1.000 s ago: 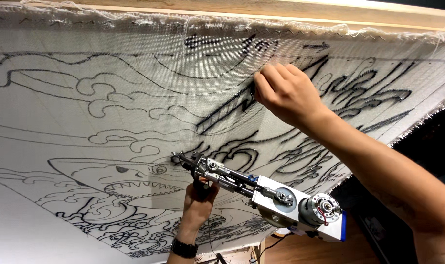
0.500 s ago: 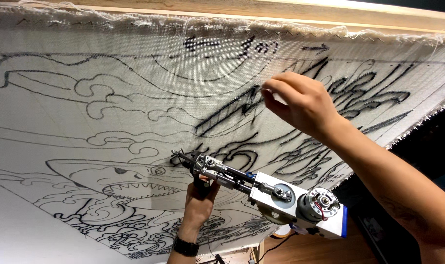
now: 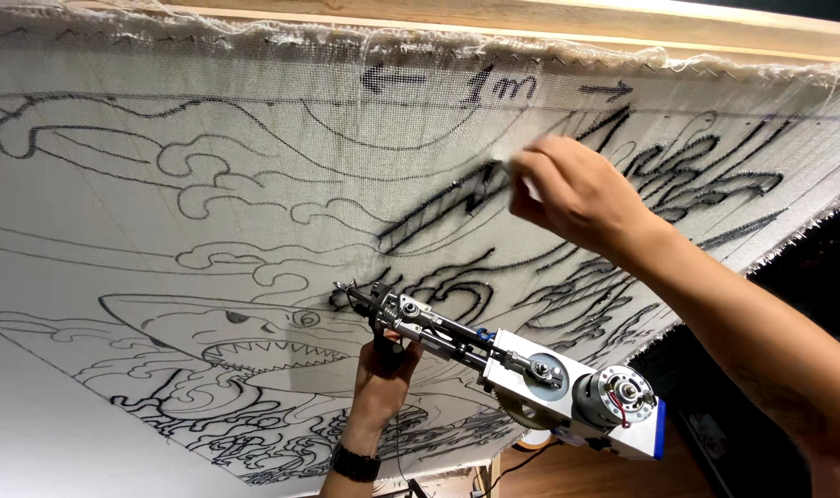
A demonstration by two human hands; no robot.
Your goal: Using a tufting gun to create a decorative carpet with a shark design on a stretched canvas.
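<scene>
Big stretched backing cloth (image 3: 208,212) fills most of the frame, tacked to a wooden frame (image 3: 623,23) along the top edge, so it stays taut enough to work on. Black marker outlines cover it: a shark (image 3: 226,337) at lower left, wave curls around it, heavy lettering strokes center-right.

Left hand (image 3: 383,378), lower center, has its grip closed around the dark handle of a tufting gun (image 3: 503,364). Gun points up-left w/ its needle tip (image 3: 346,293) touching or just at the cloth, right beside the shark's tail end; can't tell if it's pushed through. Motor and gear end hangs toward lower right, away from the cloth, prob. so the weight sits behind the grip. Dark wristband (image 3: 354,463) on that wrist.

Right hand (image 3: 577,198), upper center-right, fingers curled and pressed vs. the cloth over the dark lettering, seemingly steadying or tensioning the fabric. Hand is motion-blurred; something pale shows at the fingertips, but can't tell whether it's held or just cloth.

Cut off: lower frame, cloth's left and right ends, cable below the gun.
</scene>
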